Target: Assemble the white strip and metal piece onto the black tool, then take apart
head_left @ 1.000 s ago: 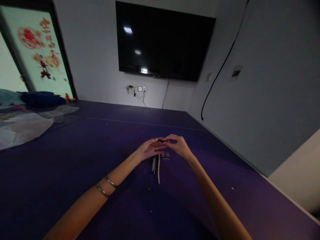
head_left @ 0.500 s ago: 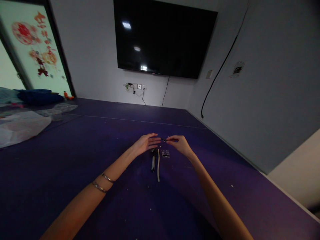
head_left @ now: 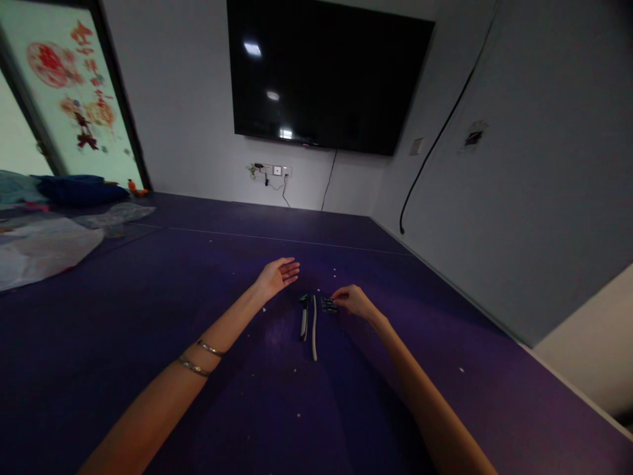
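My left hand [head_left: 281,277] hovers over the purple surface with its fingers stretched out, palm up and holding nothing. My right hand [head_left: 355,302] pinches at a small clear case [head_left: 328,305] with dark pieces in it. Its fingertips touch the upper right part of the case; a small dark piece seems to be between them, mostly hidden. Left of the case lies a pale, slightly curved stick [head_left: 314,333]. Beside that stick is a razor [head_left: 304,322] with a grey and black handle, its head pointing away from me.
The purple surface [head_left: 208,396] carries scattered white specks. Crumpled clear plastic [head_left: 54,244] and a dark blue cloth bundle [head_left: 82,190] lie at the far left. A black cable [head_left: 435,142] hangs down the right wall. A television [head_left: 326,72] is mounted on the far wall.
My right hand has moved down to the clear case with the small dark piece. My left hand has drawn away to the left, fingers still spread.
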`<act>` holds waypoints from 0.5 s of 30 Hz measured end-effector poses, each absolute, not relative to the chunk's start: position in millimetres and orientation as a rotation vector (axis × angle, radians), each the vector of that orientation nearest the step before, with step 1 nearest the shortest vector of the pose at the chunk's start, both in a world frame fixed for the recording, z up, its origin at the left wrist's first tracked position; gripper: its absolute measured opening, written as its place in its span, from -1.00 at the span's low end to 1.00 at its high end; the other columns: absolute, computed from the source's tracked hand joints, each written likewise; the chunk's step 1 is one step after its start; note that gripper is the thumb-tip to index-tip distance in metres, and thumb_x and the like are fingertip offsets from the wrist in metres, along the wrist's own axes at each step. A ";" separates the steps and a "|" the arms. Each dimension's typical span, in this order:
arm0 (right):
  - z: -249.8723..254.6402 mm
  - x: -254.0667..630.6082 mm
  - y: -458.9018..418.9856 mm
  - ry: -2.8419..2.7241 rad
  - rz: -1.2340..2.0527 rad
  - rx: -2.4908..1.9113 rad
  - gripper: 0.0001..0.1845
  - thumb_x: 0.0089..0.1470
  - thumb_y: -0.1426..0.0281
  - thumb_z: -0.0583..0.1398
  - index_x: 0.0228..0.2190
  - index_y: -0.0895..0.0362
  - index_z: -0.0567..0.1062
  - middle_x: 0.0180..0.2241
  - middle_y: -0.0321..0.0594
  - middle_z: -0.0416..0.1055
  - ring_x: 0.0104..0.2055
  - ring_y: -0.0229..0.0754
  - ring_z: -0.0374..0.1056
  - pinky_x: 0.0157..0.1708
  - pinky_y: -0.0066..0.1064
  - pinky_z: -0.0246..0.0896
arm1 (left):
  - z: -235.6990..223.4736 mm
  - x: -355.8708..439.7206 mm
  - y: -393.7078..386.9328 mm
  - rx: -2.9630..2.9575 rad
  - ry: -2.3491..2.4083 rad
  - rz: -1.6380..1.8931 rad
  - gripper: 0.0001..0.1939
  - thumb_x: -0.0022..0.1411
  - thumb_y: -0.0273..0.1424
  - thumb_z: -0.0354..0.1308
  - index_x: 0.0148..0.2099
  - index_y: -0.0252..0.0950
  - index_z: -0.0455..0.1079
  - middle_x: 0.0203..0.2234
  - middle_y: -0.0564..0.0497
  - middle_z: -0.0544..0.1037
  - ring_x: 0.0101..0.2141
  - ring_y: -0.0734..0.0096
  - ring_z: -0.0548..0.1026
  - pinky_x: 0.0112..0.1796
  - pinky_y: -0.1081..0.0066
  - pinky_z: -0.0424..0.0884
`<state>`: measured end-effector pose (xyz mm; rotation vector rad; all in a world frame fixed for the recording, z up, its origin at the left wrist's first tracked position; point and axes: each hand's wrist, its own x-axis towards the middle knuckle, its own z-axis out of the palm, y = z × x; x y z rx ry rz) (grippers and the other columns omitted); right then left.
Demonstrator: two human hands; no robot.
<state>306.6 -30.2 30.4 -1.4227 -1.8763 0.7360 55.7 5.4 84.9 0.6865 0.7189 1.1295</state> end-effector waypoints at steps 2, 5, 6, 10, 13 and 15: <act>29.1 306.3 -29.9 -1.890 0.737 -1.422 -0.83 -0.17 0.45 0.18 -0.47 0.18 0.57 -0.59 -0.26 0.44 -0.68 -0.36 0.18 -0.78 -0.59 0.04 | 85.2 56.4 4.6 0.671 0.725 1.136 -0.91 0.14 -0.51 0.04 -0.34 -0.35 0.37 -0.53 -0.04 0.54 -0.53 0.43 0.49 -0.42 0.40 0.42; 28.9 304.9 -30.2 -1.907 0.711 -1.404 -0.82 -0.17 0.46 0.17 -0.46 0.18 0.57 -0.59 -0.27 0.43 -0.66 -0.36 0.20 -0.75 -0.60 0.04 | 85.0 57.3 4.0 0.641 0.736 1.141 -0.90 0.16 -0.46 0.04 -0.37 -0.33 0.36 -0.56 -0.02 0.53 -0.57 0.45 0.48 -0.45 0.42 0.41; 29.2 304.4 -30.4 -1.912 0.702 -1.400 -0.82 -0.17 0.47 0.17 -0.47 0.18 0.57 -0.59 -0.27 0.42 -0.65 -0.36 0.21 -0.74 -0.60 0.04 | 85.0 57.6 3.8 0.630 0.743 1.140 -0.90 0.16 -0.44 0.05 -0.38 -0.33 0.36 -0.57 -0.02 0.52 -0.58 0.45 0.47 -0.47 0.42 0.41; 29.7 302.9 -31.0 -1.930 0.676 -1.412 -0.82 -0.17 0.47 0.16 -0.48 0.18 0.58 -0.60 -0.27 0.43 -0.66 -0.37 0.19 -0.71 -0.58 0.05 | 84.0 57.9 4.5 0.600 0.768 1.138 -0.87 0.16 -0.41 0.05 -0.39 -0.35 0.36 -0.60 0.00 0.51 -0.64 0.49 0.45 -0.51 0.44 0.40; 28.8 302.5 -30.9 -1.954 0.640 -1.421 -0.81 -0.16 0.47 0.15 -0.48 0.17 0.58 -0.60 -0.27 0.44 -0.66 -0.35 0.21 -0.67 -0.55 0.09 | 81.2 57.5 6.6 0.577 0.782 1.145 -0.85 0.17 -0.39 0.05 -0.40 -0.35 0.37 -0.64 0.03 0.49 -0.67 0.51 0.43 -0.54 0.46 0.39; 27.7 302.5 -30.4 -1.980 0.601 -1.412 -0.81 -0.15 0.48 0.15 -0.47 0.16 0.58 -0.58 -0.26 0.45 -0.62 -0.32 0.25 -0.62 -0.53 0.14 | 79.1 57.1 8.0 0.564 0.791 1.157 -0.84 0.17 -0.39 0.06 -0.41 -0.35 0.36 -0.66 0.04 0.48 -0.69 0.53 0.42 -0.55 0.47 0.39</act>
